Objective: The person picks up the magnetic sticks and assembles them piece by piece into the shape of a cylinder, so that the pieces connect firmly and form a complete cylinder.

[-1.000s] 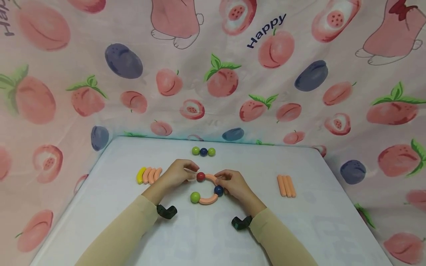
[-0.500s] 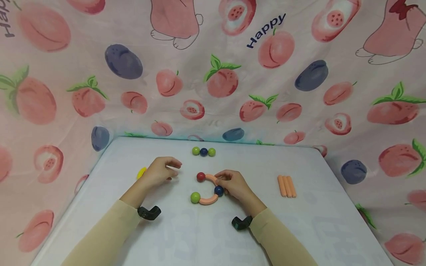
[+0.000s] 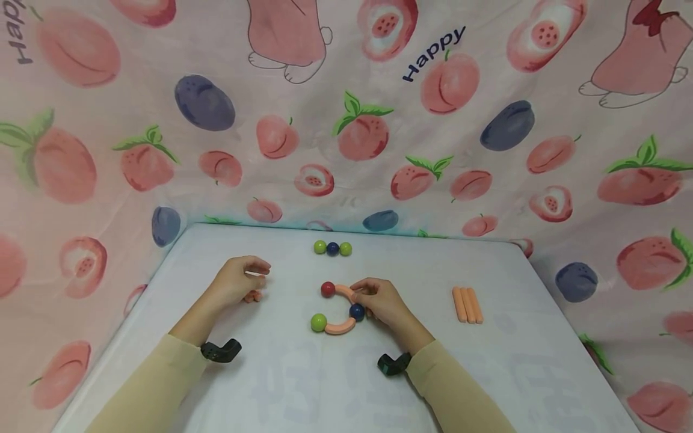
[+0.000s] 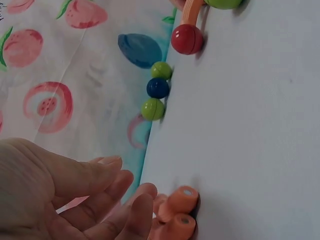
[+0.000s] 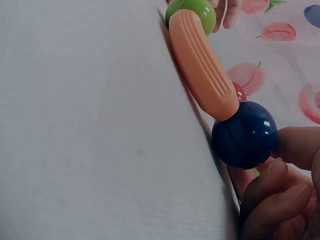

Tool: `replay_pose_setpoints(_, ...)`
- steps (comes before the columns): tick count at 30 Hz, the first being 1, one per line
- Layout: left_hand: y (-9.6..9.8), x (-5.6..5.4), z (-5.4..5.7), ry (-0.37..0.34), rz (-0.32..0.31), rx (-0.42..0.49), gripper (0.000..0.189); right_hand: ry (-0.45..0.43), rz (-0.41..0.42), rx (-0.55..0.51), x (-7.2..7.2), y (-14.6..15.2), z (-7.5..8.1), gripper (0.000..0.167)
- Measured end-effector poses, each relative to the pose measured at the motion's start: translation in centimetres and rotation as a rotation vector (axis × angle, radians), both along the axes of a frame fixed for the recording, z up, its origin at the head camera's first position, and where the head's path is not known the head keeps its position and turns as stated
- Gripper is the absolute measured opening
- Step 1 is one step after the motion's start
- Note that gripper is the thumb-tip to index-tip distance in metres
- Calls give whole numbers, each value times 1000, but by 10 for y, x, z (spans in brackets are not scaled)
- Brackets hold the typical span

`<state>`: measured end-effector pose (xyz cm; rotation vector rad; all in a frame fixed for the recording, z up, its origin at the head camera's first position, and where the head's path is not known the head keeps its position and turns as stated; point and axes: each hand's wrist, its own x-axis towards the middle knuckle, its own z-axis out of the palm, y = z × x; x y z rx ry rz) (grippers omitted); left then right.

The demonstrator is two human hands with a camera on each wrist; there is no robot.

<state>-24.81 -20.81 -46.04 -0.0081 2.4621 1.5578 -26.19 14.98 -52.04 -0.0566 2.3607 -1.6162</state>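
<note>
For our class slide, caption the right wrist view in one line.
A curved orange rod links a green ball to a blue ball beside the right hand.

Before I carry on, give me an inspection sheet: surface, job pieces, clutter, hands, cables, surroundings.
Surface: white table.
Job's things: open arc, red ball and green ball at its ends; separately, row of three balls, three straight sticks, curved pieces.
Clutter: nothing seen.
Hands: right hand holds the arc near its blue ball; left hand beside the curved pieces, contact unclear.
Cables: nothing seen.
Surroundings: fruit-print sheet behind.
</note>
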Motion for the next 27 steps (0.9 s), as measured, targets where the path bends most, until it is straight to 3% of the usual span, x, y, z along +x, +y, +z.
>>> replay_pose_setpoints(8,-5,1,-2,54,49,-94,39,10,0,8,0,2,1,19)
replay_pose_setpoints(14,-5,2,-2,42,79,-116,41,12,9,10,0,1,0,20)
replay_pose_setpoints(22,2,-2,-9,-8,30,-72,44,-3,8,14,1,1,-2,21)
replay_pose_setpoints(27,8,-3,-13,-12,-13,-179,47,-11,3,19,1,1,-1,21)
